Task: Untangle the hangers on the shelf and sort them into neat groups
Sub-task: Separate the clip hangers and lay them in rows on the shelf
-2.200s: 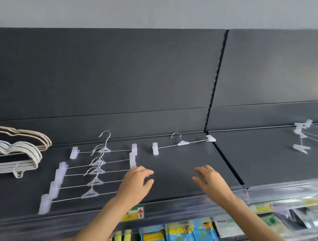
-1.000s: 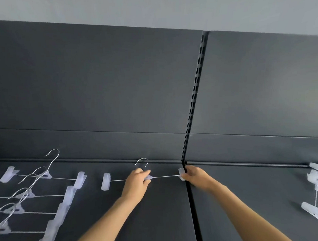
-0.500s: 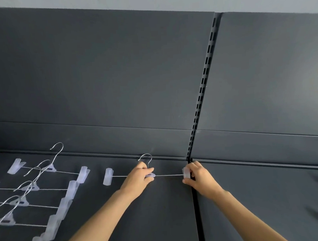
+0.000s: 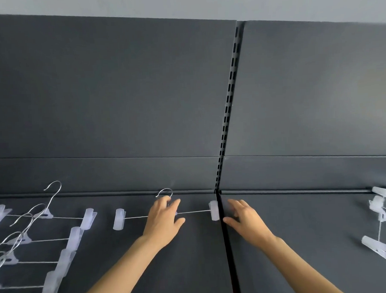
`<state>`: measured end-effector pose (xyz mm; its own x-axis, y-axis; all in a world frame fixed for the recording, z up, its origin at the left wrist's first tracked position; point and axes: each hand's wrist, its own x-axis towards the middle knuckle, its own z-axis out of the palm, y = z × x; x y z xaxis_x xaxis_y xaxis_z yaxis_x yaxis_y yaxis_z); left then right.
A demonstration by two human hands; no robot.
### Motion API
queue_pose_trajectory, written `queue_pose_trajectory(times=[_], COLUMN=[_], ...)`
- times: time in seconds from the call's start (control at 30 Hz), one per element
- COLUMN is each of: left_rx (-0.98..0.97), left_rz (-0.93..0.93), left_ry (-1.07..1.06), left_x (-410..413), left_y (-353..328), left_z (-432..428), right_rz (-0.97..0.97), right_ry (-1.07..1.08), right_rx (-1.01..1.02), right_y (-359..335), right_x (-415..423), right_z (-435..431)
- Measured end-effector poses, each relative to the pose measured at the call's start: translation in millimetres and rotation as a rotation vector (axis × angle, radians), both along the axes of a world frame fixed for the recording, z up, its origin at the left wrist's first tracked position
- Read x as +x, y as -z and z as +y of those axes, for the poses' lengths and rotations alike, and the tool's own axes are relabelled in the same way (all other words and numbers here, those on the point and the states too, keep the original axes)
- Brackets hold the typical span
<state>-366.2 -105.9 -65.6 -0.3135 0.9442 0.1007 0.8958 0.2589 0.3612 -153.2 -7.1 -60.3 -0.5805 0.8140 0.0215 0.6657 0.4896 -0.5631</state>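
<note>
The light is soft and even, shadows are faint, and the dark shelf [image 4: 192, 263] looks rather dim. A pale sheen lies on the back panel [image 4: 331, 100] toward 2 o'clock. Straight lines bend near the edges; the clip hangers [image 4: 377, 207] at 3 o'clock look smeared.

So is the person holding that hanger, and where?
Not gripped. The left hand rests on the clip hanger, mid-bar below its hook; the right hand is open beside its right clip.

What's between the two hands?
Between left hand and right hand, head view: a hanger wire, its clip and the shelf seam.
</note>
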Motion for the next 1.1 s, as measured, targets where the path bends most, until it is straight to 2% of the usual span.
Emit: queue_pose_trajectory(times=[0.2,0.33,0.6,0.83,1.1], left_rx=[0.053,0.061,0.025,0.004,-0.03], left_rz=[-0.002,-0.03,-0.07,-0.085,-0.062], left_ry=[0.137,0.238,0.349,0.357,0.308], left_x=[48,101,251,395,464], left_y=[-11,-19,-22,-22,-23], left_z=[17,37,80,111,149], right_rz=[-0.188,-0.275,-0.256,-0.288,-0.28], right_ry=[0.093,0.201,0.37,0.379,0.404], right_rx=[0.163,0.197,0.173,0.128,0.074], right_y=[-6,-9,-14,-17,-19], right_x=[61,125,285,427,504], right_z=[-3,0,19,47,81])
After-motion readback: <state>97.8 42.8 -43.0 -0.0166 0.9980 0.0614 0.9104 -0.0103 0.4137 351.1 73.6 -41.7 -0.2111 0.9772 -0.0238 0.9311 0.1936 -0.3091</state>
